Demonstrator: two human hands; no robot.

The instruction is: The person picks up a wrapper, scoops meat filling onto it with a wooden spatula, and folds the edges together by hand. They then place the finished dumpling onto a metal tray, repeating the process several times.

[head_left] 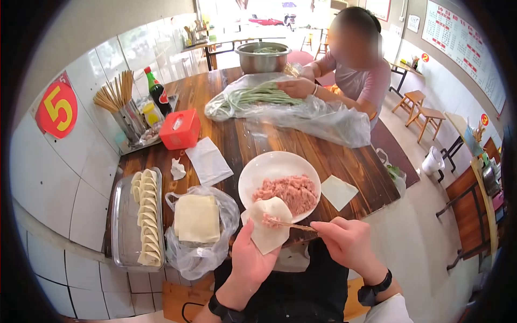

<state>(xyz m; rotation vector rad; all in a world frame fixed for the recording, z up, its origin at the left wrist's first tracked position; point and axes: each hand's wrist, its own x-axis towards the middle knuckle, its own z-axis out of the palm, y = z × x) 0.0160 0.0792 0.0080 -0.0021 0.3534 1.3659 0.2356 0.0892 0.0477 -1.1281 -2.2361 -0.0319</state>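
Observation:
My left hand (250,264) holds up a pale wonton wrapper (266,242) from below, at the near rim of a white plate (250,172). A dab of minced meat (267,219) lies on the wrapper. My right hand (344,239) grips a thin wooden stick (300,226), its tip touching that meat. A mound of pink mince (291,191) fills part of the plate. To the left, a square stack of wrappers (197,218) sits on a plastic bag (223,253). Folded wontons (147,215) line one side of a clear tray (124,237).
One loose wrapper (339,192) lies right of the plate. Beyond are a napkin (210,161), a red tissue box (180,129), a chopstick holder (129,121) and a sauce bottle (156,91). Across the table a person (362,81) handles bagged green beans (258,98) near a metal pot (262,60).

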